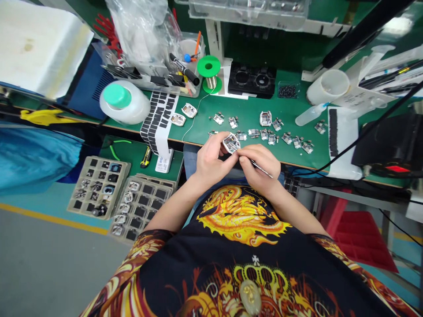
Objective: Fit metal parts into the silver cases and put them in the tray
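My left hand (213, 160) is closed on a small white housing (231, 143) with electronic parts inside, held at the bench's front edge. In my right hand (261, 166) is a thin metal tool like tweezers (262, 169); its tip end is at the housing, mostly hidden by my fingers. Just beyond my hands, several small metal-and-board assemblies (264, 134) lie on the green mat. Another white housing (265, 118) with parts in it sits behind them. Two more open housings, one nearer (178, 119) and one farther (189, 110), lie to the left.
A green solder spool (209, 67), a white bottle with green cap (124, 102) and a sheet of black stickers (160, 116) stand left. A plastic dropper bottle (310, 114) and white cup (328, 86) are right. Parts trays (132, 226) lie lower left; a cable (366, 134) crosses the right.
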`<state>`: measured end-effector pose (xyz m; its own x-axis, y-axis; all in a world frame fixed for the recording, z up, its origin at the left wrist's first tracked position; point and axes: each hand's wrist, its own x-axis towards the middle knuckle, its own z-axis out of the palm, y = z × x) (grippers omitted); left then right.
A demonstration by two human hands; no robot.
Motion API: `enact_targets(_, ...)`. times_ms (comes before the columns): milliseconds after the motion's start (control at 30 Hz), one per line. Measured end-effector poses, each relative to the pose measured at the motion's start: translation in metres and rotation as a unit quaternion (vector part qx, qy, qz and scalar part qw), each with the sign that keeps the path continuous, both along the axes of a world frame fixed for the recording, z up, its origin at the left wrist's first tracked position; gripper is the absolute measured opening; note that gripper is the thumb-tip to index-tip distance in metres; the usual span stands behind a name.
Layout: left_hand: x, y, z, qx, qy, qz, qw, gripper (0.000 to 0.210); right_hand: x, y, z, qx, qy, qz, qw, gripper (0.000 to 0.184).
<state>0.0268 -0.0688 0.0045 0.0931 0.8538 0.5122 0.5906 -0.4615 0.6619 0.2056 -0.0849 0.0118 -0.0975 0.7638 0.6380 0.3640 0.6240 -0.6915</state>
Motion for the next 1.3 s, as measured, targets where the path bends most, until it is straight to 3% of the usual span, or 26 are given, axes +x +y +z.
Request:
enact_targets(333, -0.002, 0.001, -0.003, 0.017, 0.023, 0.003, 1.0, 0.04, -0.001, 0.004, -0.001, 0.082, -0.086, 0.029, 0.993, 0.027)
enact_targets(667, -0.001, 0.002, -0.012, -0.015, 0.081, 0.025, 0.996, 0.04, -0.004, 0.0, -0.019, 0.148, -0.188, -0.017, 0.971, 0.041)
enact_targets(800, 0.0, 0.003, -0.01, -0.007, 0.07, 0.038, 0.997, 0.042, -0.001, 0.002, -0.02, 0.132, -0.169, -0.028, 0.976, 0.045)
enact_targets(967, -0.003, 0.004, -0.01, -0.037, 0.054, 0.029, 0.997, 0.042, -0.001, 0.001, -0.012, 0.085, -0.123, 0.02, 0.989, 0.037)
enact_targets(1300, -0.002, 0.002, -0.009, -0.034, 0.018, 0.012, 0.999, 0.046, -0.003, 0.004, -0.008, 0.044, -0.07, 0.027, 0.996, 0.03)
